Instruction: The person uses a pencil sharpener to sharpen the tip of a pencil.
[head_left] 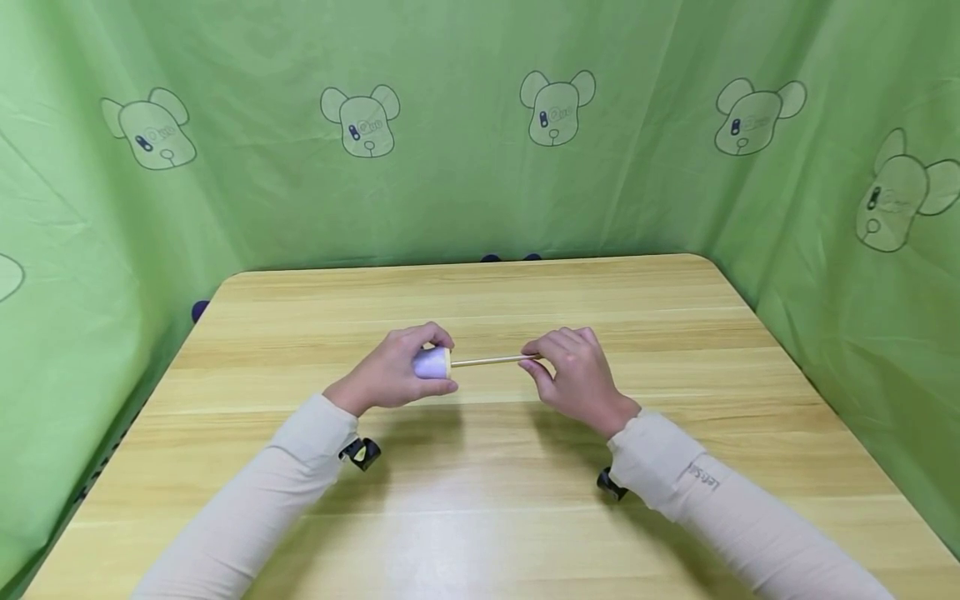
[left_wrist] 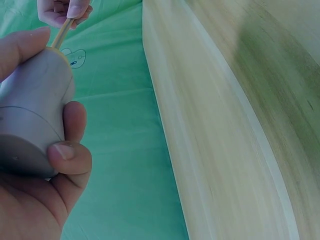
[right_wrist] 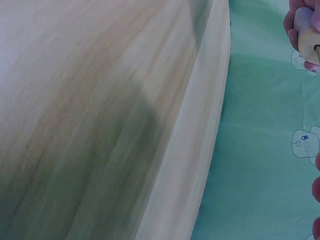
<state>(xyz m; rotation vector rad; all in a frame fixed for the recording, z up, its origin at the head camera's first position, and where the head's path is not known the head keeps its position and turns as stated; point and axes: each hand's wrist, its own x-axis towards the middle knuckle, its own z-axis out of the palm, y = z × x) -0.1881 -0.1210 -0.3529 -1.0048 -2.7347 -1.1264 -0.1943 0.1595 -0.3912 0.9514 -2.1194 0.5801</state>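
Observation:
My left hand (head_left: 390, 371) holds a small lavender cylinder (head_left: 430, 363), which looks like a pencil sharpener, on its side above the table. Thumb and fingers wrap round its body, and a seam circles it in the left wrist view. Its cream end (right_wrist: 307, 46) has a hole and faces right. A thin, wood-coloured pencil (head_left: 487, 361) runs level from that hole toward my right hand (head_left: 577, 375). There the thumb and fingertips pinch the pencil's outer end. The pencil's inner tip is hidden inside the cylinder.
A wood-grain table (head_left: 465, 475) lies beneath both hands, with their shadows on it. Green curtains (head_left: 457, 200) printed with bear heads surround its back and sides. Black wrist mounts (head_left: 362, 453) hang under both sleeves.

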